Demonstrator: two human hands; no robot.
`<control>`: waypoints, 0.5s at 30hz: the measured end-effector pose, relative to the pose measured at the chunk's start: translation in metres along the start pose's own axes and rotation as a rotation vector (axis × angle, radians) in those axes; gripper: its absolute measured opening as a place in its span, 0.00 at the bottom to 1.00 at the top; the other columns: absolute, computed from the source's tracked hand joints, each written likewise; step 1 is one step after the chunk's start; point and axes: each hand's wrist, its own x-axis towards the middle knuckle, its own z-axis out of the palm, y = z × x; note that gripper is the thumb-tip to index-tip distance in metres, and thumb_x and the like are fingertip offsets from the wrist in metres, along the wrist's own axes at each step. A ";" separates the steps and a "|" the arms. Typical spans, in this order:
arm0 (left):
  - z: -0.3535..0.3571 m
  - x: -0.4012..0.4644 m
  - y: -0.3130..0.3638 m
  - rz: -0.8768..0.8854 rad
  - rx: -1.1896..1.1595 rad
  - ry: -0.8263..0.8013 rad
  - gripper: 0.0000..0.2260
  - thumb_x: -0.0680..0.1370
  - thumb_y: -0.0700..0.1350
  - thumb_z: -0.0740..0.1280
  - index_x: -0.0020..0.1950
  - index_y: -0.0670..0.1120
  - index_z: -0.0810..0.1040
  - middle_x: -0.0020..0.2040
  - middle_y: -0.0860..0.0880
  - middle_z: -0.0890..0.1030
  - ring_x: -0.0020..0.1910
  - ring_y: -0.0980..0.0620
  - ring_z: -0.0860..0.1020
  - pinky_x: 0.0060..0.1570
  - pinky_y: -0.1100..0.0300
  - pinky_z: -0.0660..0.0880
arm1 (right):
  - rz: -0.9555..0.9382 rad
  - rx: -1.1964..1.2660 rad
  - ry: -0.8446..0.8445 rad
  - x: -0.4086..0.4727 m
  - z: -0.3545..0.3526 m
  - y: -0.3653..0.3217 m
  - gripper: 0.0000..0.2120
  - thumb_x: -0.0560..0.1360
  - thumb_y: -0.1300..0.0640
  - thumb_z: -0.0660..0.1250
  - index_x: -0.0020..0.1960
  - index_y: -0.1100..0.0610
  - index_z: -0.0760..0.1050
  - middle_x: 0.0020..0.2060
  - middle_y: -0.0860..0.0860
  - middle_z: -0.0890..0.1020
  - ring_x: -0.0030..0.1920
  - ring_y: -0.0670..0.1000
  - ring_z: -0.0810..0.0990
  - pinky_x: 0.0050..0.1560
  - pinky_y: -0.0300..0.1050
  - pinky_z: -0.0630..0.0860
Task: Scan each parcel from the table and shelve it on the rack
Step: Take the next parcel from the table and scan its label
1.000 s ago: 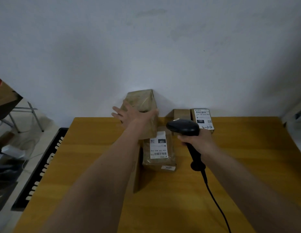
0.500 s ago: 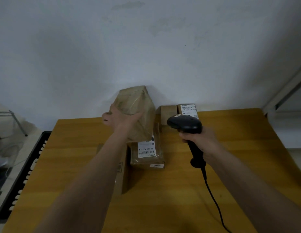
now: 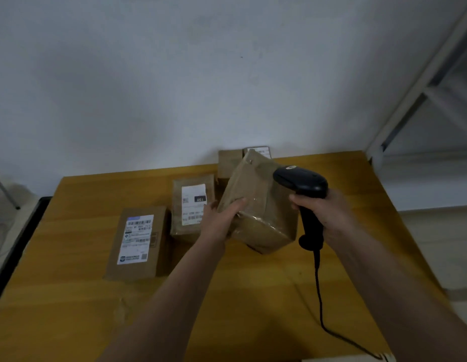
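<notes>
My left hand (image 3: pixel 222 218) grips a tape-wrapped brown parcel (image 3: pixel 261 212) and holds it tilted above the wooden table (image 3: pixel 227 309); no label shows on its visible faces. Just right of it, my right hand (image 3: pixel 323 212) grips the handle of a black barcode scanner (image 3: pixel 302 184), whose head sits over the parcel's upper right corner. A flat box with a white label (image 3: pixel 138 241) lies at the left. A smaller labelled parcel (image 3: pixel 192 205) lies beside it. Behind the held parcel, two small boxes (image 3: pixel 229 160) stand by the wall, partly hidden.
The scanner's black cable (image 3: pixel 321 296) trails down across the table toward its front right edge. A white metal rack frame (image 3: pixel 420 82) rises at the right. A black strip (image 3: pixel 21 246) runs along the table's left side.
My left hand has lifted the brown parcel off the stack by the wall and carried it right and nearer, next to the scanner. The view has swung right, showing the rack.
</notes>
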 end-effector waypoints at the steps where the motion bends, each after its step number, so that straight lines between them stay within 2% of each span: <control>1: 0.005 -0.001 -0.012 -0.032 -0.019 -0.012 0.42 0.66 0.56 0.78 0.75 0.50 0.62 0.65 0.46 0.72 0.58 0.44 0.75 0.55 0.46 0.78 | 0.007 -0.011 0.011 0.000 -0.006 0.005 0.06 0.68 0.62 0.76 0.41 0.61 0.80 0.39 0.57 0.83 0.44 0.57 0.82 0.49 0.50 0.76; 5: 0.021 -0.007 -0.056 -0.161 -0.084 -0.015 0.41 0.65 0.55 0.79 0.73 0.47 0.65 0.64 0.45 0.73 0.56 0.44 0.76 0.50 0.47 0.79 | 0.070 -0.031 0.047 -0.001 -0.024 0.026 0.06 0.69 0.62 0.76 0.41 0.57 0.79 0.39 0.54 0.81 0.41 0.54 0.80 0.40 0.46 0.74; 7: 0.026 -0.010 -0.073 -0.203 -0.108 -0.013 0.39 0.67 0.54 0.78 0.73 0.47 0.64 0.64 0.45 0.73 0.55 0.45 0.76 0.49 0.48 0.78 | 0.097 -0.043 0.047 -0.001 -0.030 0.038 0.06 0.70 0.61 0.75 0.44 0.58 0.78 0.40 0.53 0.80 0.42 0.54 0.79 0.39 0.47 0.72; 10: 0.025 -0.014 -0.094 -0.195 -0.135 -0.047 0.37 0.69 0.54 0.76 0.73 0.48 0.65 0.63 0.46 0.74 0.56 0.46 0.75 0.50 0.50 0.77 | 0.139 -0.031 0.041 0.001 -0.038 0.057 0.10 0.72 0.61 0.74 0.51 0.57 0.76 0.43 0.50 0.78 0.47 0.56 0.76 0.45 0.50 0.69; 13: 0.016 -0.016 -0.109 -0.198 -0.120 -0.097 0.42 0.62 0.59 0.77 0.73 0.50 0.67 0.63 0.47 0.74 0.59 0.46 0.75 0.59 0.49 0.75 | 0.214 -0.019 0.040 0.000 -0.042 0.074 0.12 0.72 0.60 0.74 0.54 0.57 0.76 0.47 0.53 0.78 0.52 0.58 0.77 0.51 0.52 0.71; 15: 0.010 -0.015 -0.116 -0.202 -0.107 -0.116 0.43 0.60 0.58 0.77 0.73 0.50 0.68 0.63 0.47 0.75 0.61 0.45 0.75 0.64 0.47 0.72 | 0.258 0.002 0.044 -0.001 -0.043 0.083 0.14 0.71 0.59 0.75 0.55 0.59 0.77 0.51 0.56 0.80 0.54 0.59 0.78 0.55 0.57 0.74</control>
